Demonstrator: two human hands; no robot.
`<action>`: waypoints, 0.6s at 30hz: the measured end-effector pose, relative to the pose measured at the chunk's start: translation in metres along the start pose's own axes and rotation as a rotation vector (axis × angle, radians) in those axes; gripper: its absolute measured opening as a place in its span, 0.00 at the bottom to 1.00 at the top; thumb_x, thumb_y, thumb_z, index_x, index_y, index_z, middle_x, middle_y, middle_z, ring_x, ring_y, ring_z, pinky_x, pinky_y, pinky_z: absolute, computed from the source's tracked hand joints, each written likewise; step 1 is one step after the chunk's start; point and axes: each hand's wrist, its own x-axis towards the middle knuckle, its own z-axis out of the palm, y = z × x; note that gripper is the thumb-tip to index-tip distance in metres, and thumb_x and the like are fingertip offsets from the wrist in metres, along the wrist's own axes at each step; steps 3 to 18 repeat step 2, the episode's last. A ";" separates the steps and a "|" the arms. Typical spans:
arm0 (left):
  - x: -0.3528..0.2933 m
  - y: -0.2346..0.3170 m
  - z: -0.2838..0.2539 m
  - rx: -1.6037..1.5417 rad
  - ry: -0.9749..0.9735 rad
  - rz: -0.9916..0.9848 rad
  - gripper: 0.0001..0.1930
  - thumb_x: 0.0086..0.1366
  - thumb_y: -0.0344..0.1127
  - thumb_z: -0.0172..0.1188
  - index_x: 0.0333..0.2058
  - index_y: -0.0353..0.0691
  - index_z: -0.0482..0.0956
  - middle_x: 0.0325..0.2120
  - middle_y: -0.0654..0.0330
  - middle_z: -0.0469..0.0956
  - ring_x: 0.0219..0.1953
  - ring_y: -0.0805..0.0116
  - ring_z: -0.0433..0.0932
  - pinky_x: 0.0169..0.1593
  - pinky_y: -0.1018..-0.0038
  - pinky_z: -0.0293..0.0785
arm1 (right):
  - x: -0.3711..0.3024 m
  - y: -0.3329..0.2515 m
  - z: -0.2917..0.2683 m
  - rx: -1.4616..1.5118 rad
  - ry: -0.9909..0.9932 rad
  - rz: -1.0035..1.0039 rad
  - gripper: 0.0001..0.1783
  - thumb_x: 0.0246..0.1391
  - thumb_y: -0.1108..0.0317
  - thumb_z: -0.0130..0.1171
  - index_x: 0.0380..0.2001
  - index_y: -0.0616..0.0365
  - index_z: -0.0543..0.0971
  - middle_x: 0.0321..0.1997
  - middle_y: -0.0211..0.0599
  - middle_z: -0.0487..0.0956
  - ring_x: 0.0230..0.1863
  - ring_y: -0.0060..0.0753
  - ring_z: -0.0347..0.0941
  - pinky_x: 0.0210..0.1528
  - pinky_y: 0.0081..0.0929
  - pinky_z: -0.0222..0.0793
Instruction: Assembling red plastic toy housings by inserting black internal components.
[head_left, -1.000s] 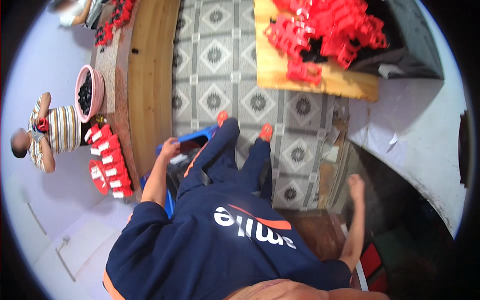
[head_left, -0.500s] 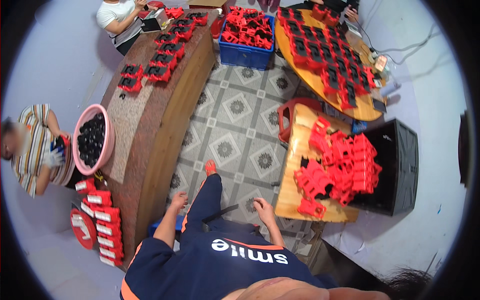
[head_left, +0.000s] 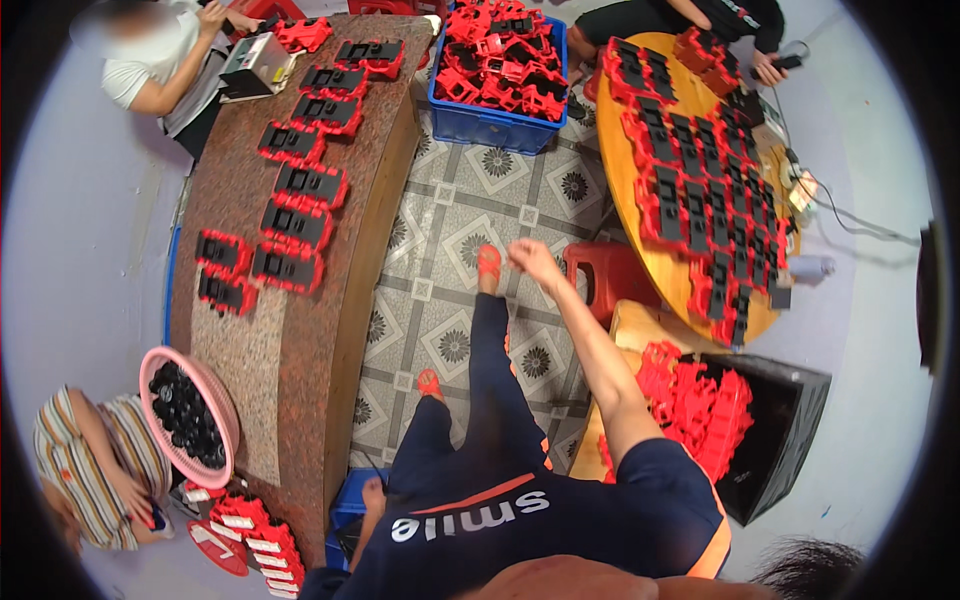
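Red plastic parts [head_left: 695, 400] are heaped at the near edge of a wooden table [head_left: 625, 330]. Above a red stool [head_left: 610, 275], the right hand [head_left: 530, 258] is loosely clenched and empty. The left hand [head_left: 373, 495] is mostly hidden beside a blue crate [head_left: 347, 505]; whether it is clenched cannot be told.

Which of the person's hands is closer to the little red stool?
The right. The right hand is raised just left of the red stool, empty. The left hand hangs low by the blue crate, far from the stool.
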 end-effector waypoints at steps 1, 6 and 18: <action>-0.016 0.017 0.026 0.101 -0.036 0.287 0.10 0.60 0.35 0.59 0.38 0.37 0.78 0.31 0.55 0.81 0.33 0.65 0.76 0.42 0.68 0.71 | 0.047 0.005 -0.034 0.125 0.093 0.055 0.11 0.60 0.63 0.54 0.40 0.57 0.78 0.34 0.37 0.82 0.34 0.27 0.79 0.34 0.24 0.75; 0.002 0.050 0.019 0.098 -0.051 0.269 0.10 0.60 0.35 0.59 0.38 0.37 0.78 0.31 0.55 0.81 0.33 0.65 0.76 0.42 0.68 0.71 | 0.100 -0.002 -0.050 0.268 0.154 0.100 0.11 0.61 0.63 0.53 0.41 0.56 0.78 0.35 0.37 0.81 0.33 0.28 0.79 0.34 0.23 0.76; 0.002 0.050 0.019 0.098 -0.051 0.269 0.10 0.60 0.35 0.59 0.38 0.37 0.78 0.31 0.55 0.81 0.33 0.65 0.76 0.42 0.68 0.71 | 0.100 -0.002 -0.050 0.268 0.154 0.100 0.11 0.61 0.63 0.53 0.41 0.56 0.78 0.35 0.37 0.81 0.33 0.28 0.79 0.34 0.23 0.76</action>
